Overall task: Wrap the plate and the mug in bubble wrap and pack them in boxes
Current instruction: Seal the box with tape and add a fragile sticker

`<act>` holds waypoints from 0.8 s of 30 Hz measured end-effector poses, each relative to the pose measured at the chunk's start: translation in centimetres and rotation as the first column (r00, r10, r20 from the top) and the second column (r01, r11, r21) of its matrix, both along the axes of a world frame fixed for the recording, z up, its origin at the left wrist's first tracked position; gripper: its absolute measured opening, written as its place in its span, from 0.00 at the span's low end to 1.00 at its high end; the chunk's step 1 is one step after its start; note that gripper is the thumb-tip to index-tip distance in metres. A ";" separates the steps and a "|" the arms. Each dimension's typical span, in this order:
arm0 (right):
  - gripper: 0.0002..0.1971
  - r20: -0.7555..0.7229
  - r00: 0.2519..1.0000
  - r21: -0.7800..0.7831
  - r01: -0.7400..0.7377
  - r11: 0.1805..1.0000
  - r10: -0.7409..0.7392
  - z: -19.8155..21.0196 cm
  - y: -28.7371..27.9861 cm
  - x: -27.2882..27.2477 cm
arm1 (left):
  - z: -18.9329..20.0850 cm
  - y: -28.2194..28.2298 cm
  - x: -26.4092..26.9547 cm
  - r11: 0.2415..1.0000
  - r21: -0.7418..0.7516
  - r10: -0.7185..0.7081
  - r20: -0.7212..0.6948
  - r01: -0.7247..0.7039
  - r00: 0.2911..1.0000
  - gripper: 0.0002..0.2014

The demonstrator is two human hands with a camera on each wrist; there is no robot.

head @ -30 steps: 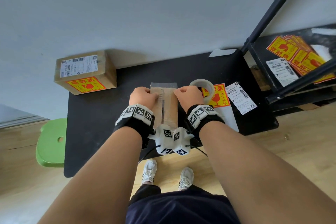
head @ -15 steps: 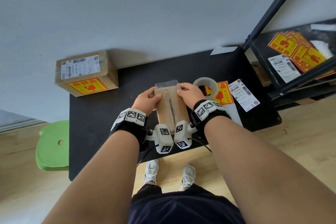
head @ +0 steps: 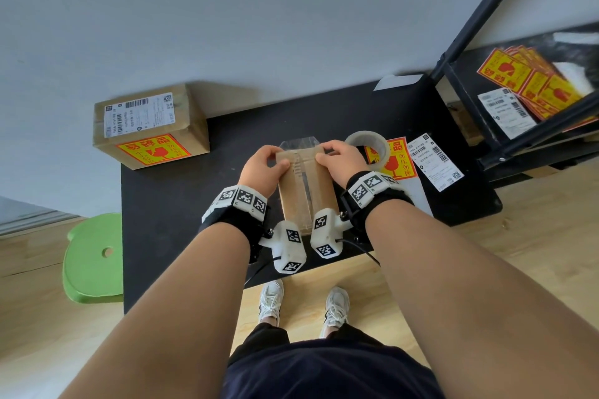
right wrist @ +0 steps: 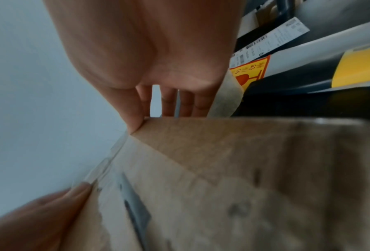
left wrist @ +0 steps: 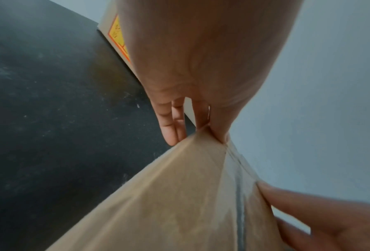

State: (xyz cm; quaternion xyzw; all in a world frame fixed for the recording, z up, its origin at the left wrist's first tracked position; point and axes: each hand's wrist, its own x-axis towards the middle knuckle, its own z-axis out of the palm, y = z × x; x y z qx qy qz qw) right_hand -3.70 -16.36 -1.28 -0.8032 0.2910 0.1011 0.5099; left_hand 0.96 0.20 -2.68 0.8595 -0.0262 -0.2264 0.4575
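**Box taped along its seam, loose tape end waiting**

The box (head: 306, 185) lay on the tabletop (head: 181, 204), just left of the tape roll (head: 366, 146), with clear tape (head: 299, 143) run along its middle seam and a free end sticking out past the far edge. The left hand (head: 259, 168) gripped the far-left corner, thumb on top and fingers curled over the edge; the right hand (head: 340, 162) gripped the far-right corner likewise. The step looked like sealing: flaps shut, tape being finished. Next, the free end likely needed folding down over the far face and pressing flat while one hand steadied the box. A second box (head: 150, 126), already labelled, sat well left of the roll.
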 end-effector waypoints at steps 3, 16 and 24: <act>0.21 0.028 0.999 -0.140 -0.013 0.990 0.017 0.4 0.2 0.0 | 0.6 -0.4 -0.5 0.989 0.144 0.008 0.116 -0.025 0.993 0.20; 0.22 -0.069 0.953 -0.373 -0.299 0.878 0.295 0.2 1.0 0.3 | 0.9 -1.1 -1.3 0.866 0.436 -0.391 0.291 0.243 0.873 0.20; 0.19 -0.174 0.946 -0.157 -0.301 0.941 0.274 0.8 0.5 1.0 | 0.8 -1.3 0.5 0.903 0.303 -0.327 0.024 0.305 0.945 0.26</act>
